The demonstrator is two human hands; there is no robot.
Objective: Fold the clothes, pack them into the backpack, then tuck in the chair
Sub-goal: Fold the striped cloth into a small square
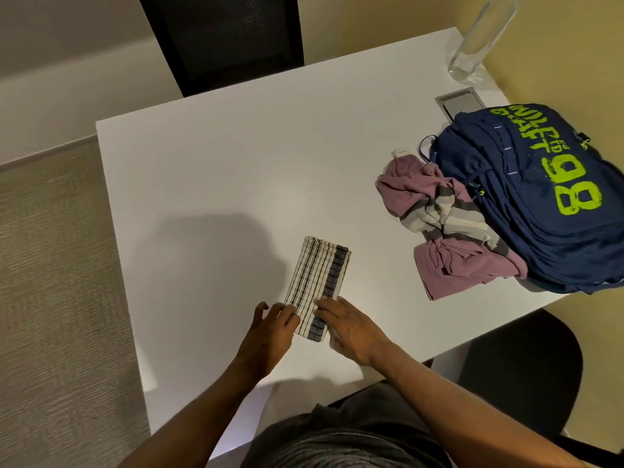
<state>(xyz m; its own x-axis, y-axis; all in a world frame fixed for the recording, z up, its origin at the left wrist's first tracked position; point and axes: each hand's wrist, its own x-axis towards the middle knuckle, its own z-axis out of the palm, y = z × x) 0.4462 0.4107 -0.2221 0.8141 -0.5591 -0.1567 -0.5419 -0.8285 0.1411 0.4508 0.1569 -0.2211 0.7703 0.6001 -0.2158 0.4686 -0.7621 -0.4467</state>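
Observation:
A folded white cloth with dark stripes [319, 278] lies as a narrow rectangle on the white table [219, 170]. My left hand [271, 327] touches its near left corner with spread fingers. My right hand [347, 327] lies flat on its near right end, fingers straight. A crumpled mauve garment with grey and white stripes [449, 224] sits to the right, against the navy backpack [547, 197] with green lettering. A black chair [526, 369] stands at the table's right side, pulled out.
A second black chair [223, 38] stands at the far side. A clear glass bottle [479, 38] stands at the far right corner, beside a grey cable hatch [562, 103] set in the tabletop. Beige carpet lies to the left.

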